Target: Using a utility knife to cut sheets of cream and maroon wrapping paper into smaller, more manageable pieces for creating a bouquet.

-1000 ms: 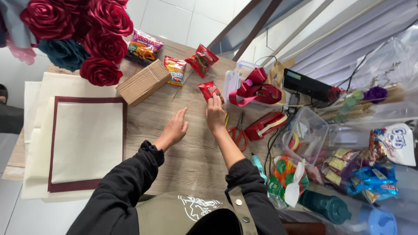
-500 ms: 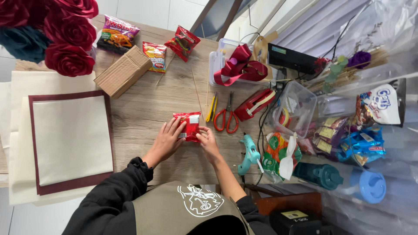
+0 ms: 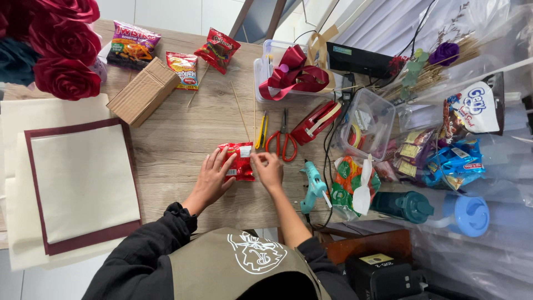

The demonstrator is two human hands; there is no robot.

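Observation:
A small red snack packet (image 3: pixel 239 160) lies on the wooden table (image 3: pixel 177 139), held from both sides. My left hand (image 3: pixel 212 179) presses on its left part with the fingers spread. My right hand (image 3: pixel 268 169) pinches its right edge. Thin wooden skewers (image 3: pixel 241 111) lie just beyond the packet. Red-handled scissors (image 3: pixel 284 139) and a yellow utility knife (image 3: pixel 261 130) rest to the right of it.
Cream paper sheets with a maroon border (image 3: pixel 78 183) lie at the left. A cardboard box (image 3: pixel 143 92), three more snack bags (image 3: pixel 183 68) and red fabric roses (image 3: pixel 64 39) sit at the back. A teal glue gun (image 3: pixel 314 186), ribbon tub (image 3: pixel 291 75) and clutter fill the right.
My right hand took the red packet from the far side of the table and brought it near. Both hands now hold it flat on the wood in front of me.

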